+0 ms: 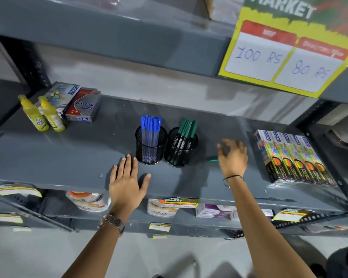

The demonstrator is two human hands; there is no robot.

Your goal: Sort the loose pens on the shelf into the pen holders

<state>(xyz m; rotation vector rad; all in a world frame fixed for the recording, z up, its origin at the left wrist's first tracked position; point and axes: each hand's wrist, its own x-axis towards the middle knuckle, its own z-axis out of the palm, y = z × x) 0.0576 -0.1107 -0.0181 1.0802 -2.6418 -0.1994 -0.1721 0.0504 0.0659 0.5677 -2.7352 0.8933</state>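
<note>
While the left hand [127, 181] lies flat and empty on the shelf [68, 153], the right hand [232, 157] hovers spread, gripping nothing, over one loose green pen [212, 160] lying sideways beside two holders: blue pens [150, 125] upright in one [150, 147], green pens [187, 127] leaning in the other [181, 149].

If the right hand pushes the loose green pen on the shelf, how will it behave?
The green pen looks slim and round, lying flat on the smooth metal shelf, so it would probably roll or slide. It is likely light and stiff. The open right hand partly hides it.
</note>
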